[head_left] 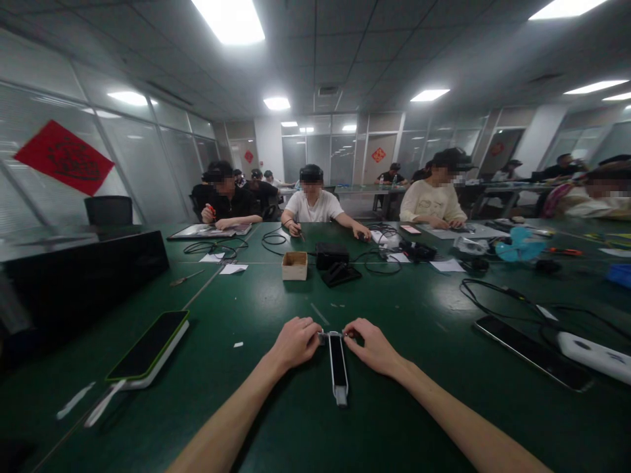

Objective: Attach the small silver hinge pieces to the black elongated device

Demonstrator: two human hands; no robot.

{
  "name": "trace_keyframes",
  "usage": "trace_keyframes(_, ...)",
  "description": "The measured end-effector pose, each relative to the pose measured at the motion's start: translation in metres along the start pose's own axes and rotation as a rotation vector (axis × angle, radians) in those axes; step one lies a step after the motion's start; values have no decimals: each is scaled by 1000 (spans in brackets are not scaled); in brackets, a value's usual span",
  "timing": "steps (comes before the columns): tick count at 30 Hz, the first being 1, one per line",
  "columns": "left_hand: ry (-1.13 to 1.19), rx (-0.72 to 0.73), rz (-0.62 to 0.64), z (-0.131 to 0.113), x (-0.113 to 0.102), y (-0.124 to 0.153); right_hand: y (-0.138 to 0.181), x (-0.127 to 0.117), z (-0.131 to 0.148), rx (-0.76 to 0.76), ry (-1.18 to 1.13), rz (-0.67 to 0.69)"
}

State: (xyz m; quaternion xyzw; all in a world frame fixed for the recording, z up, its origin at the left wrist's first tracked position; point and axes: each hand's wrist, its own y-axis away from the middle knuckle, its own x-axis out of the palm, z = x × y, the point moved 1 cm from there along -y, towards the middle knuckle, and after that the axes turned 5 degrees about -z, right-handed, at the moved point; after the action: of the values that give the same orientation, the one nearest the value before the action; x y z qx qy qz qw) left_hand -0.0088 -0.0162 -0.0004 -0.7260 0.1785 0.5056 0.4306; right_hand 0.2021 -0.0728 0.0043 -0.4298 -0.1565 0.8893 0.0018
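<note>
"Our forearms (236, 410) come in nearest, and between them, on the green desk (211, 361), lies the slim dark-faced device (338, 364). Which way does it run?"

"Lengthwise, toward us: its far end sits between our left hand (297, 341) and right hand (372, 346), its silvery near end pointing back at us. Our right is the nearer, fingertips just beside the far corner."

"Have we hold of anything?"

"Our left fingers pinch a small grey piece (323, 337) beside that far end. Our right fingers are curled in; we cannot tell whether they grasp anything."

"And around us?"

"Beyond our hands, an open pale box (294, 268) and a black box (332, 255); well to the left, a green-edged phone (150, 348); well to the right, a dark phone (535, 355)."
</note>
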Motion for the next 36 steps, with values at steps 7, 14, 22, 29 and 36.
trace_keyframes(7, 66, -65, -54, 1, 1, 1, 0, 1, -3, -19, -23, -42)
trace_keyframes(14, 146, -259, -82, 11, 8, -1, 5, -1, 12, 56, -83, 45)
trace_keyframes(22, 163, -261, -111, 13, 12, 1, 13, 22, 46, 202, 38, 146)
trace_keyframes(29, 168, -277, -99, 12, 11, 0, 7, -1, 30, 130, -4, 133)
trace_keyframes(36, 184, -259, -102, 8, 4, 0, -10, -47, -43, 145, 153, -68)
